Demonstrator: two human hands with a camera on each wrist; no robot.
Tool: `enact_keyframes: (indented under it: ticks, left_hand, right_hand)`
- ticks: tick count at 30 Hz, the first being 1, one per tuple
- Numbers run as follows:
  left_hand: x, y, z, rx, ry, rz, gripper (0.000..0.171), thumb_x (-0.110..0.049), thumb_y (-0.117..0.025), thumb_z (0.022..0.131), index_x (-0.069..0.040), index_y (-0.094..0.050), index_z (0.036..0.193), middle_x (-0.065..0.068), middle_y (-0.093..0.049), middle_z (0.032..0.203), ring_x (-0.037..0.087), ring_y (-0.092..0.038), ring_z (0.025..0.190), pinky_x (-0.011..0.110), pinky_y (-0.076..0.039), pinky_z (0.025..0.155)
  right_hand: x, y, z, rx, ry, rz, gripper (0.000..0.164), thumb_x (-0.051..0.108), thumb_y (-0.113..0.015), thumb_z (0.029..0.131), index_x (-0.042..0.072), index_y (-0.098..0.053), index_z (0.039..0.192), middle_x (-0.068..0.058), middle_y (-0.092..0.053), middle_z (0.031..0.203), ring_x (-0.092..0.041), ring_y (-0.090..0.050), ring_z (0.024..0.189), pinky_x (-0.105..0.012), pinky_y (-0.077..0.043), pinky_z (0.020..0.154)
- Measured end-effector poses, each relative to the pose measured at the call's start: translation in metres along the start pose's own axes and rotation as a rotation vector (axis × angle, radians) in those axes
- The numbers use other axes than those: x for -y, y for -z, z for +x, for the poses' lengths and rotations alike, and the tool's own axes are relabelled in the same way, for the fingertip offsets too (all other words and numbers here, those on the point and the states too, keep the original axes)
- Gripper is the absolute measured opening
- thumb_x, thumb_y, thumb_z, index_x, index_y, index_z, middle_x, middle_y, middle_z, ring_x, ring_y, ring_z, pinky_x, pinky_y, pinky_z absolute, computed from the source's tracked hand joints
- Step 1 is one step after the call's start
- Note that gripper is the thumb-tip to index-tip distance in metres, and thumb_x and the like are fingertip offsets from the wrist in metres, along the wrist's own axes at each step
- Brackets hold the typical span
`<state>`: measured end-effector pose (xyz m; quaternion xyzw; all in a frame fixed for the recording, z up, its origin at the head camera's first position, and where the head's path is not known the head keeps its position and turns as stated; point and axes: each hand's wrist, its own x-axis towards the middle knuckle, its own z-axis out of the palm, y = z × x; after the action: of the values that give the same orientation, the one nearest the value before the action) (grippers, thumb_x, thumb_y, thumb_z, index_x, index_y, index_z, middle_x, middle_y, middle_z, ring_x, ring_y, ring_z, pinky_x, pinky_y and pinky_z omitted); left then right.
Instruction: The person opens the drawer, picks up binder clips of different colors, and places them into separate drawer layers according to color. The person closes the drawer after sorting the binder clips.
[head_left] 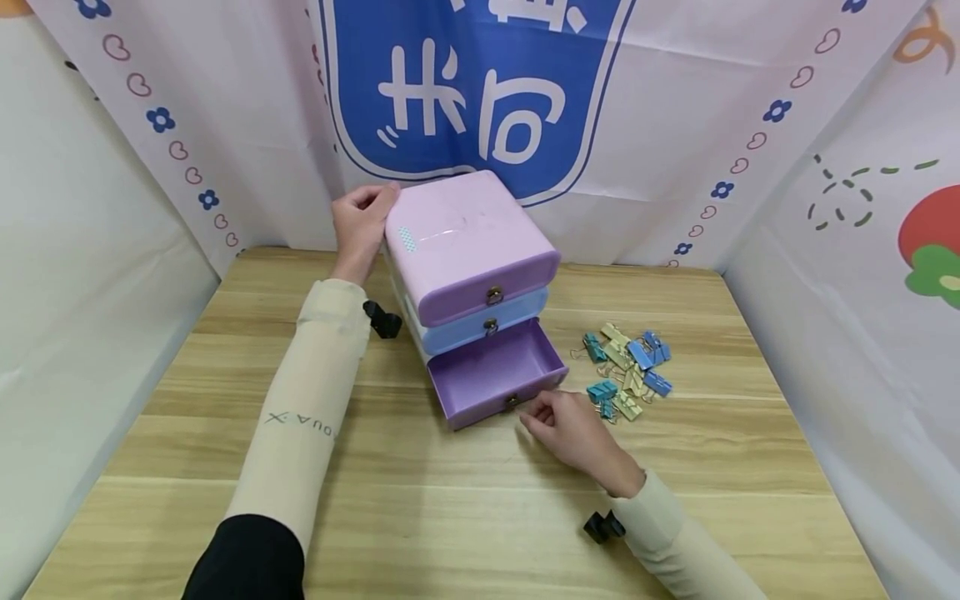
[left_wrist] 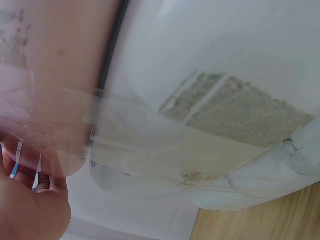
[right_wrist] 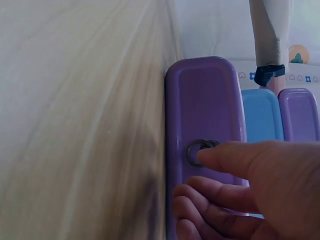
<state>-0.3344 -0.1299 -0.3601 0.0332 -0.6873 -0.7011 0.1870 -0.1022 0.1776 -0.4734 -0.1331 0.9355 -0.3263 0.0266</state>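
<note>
Specifically, we had the drawer cabinet (head_left: 472,233) standing upright on the counter (head_left: 442,517), its bottom drawer (head_left: 483,408) extended from the front and the two above closed. Our left grip (head_left: 360,225) was clasped on the cabinet's upper left rear corner. Our right grip (head_left: 573,425) was before the cabinet, fingers loosely curled, thumb apart, beside the ring pull (head_left: 512,401); we could not confirm contact. Binder clips (head_left: 641,356) lay piled to the cabinet's right.
</note>
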Motion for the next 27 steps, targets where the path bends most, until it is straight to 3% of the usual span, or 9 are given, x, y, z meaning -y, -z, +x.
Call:
enact_keyframes:
  ticks: [6, 14, 21, 27]
  left_hand:
    - [0.000, 0.000, -0.001, 0.006, 0.002, -0.005, 0.024, -0.033, -0.082, 0.093, -0.011, -0.081, 0.100, -0.009, -0.071, 0.088, 0.008, -0.060, 0.081, 0.020, -0.048, 0.070]
    - [0.000, 0.000, -0.002, 0.006, 0.027, -0.011, 0.022, -0.037, -0.082, 0.093, -0.015, -0.081, 0.098, -0.009, -0.070, 0.090, 0.008, -0.059, 0.085, 0.020, -0.047, 0.073]
    - [0.001, 0.002, -0.003, -0.005, 0.060, -0.016, 0.022, -0.035, -0.082, 0.092, -0.015, -0.081, 0.102, -0.009, -0.071, 0.094, 0.008, -0.060, 0.088, 0.021, -0.048, 0.076]
    - [0.002, 0.000, -0.005, 0.005, 0.026, -0.005, 0.021, -0.027, -0.079, 0.093, -0.012, -0.081, 0.108, -0.009, -0.072, 0.097, 0.008, -0.062, 0.093, 0.021, -0.049, 0.081]
  right_hand:
    - [0.000, 0.015, -0.011, -0.063, 0.021, -0.087, 0.011, 0.015, -0.083, 0.090, 0.005, -0.077, 0.094, -0.004, -0.077, 0.086, -0.006, -0.068, 0.072, -0.019, -0.057, 0.068]
    - [-0.006, 0.040, -0.026, -0.143, -0.047, -0.200, 0.023, 0.017, -0.084, 0.089, 0.000, -0.077, 0.103, -0.011, -0.078, 0.094, -0.021, -0.075, 0.083, -0.037, -0.063, 0.076]
    - [-0.012, 0.054, -0.032, -0.261, -0.014, -0.309, 0.021, 0.011, -0.086, 0.086, -0.002, -0.077, 0.100, -0.014, -0.078, 0.089, -0.024, -0.073, 0.076, -0.039, -0.062, 0.069]
    - [-0.020, 0.059, -0.035, -0.266, -0.048, -0.381, 0.019, 0.011, -0.087, 0.085, -0.001, -0.077, 0.095, -0.015, -0.077, 0.087, -0.024, -0.070, 0.072, -0.039, -0.061, 0.066]
